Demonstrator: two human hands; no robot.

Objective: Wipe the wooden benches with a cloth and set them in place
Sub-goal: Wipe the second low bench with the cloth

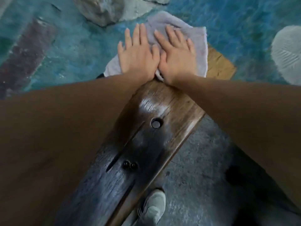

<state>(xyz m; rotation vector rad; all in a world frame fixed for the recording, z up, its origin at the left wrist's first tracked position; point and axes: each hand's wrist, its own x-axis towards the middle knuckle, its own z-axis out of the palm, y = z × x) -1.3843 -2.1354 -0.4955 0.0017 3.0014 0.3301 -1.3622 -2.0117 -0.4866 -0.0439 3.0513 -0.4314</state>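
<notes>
Both hands lie flat, side by side with fingers straight, on a pale cloth (192, 39) spread over the far end of a dark wooden bench (146, 131): the left hand (138, 54) presses its left part, the right hand (176, 54) its middle, neither curled round it. The bench runs from the near left toward the far right, with a round hole (156, 123) in its top. A grey shoe (153, 207) stands on the grey floor just right of its near end, and blue painted floor (78, 51) lies beyond.
</notes>
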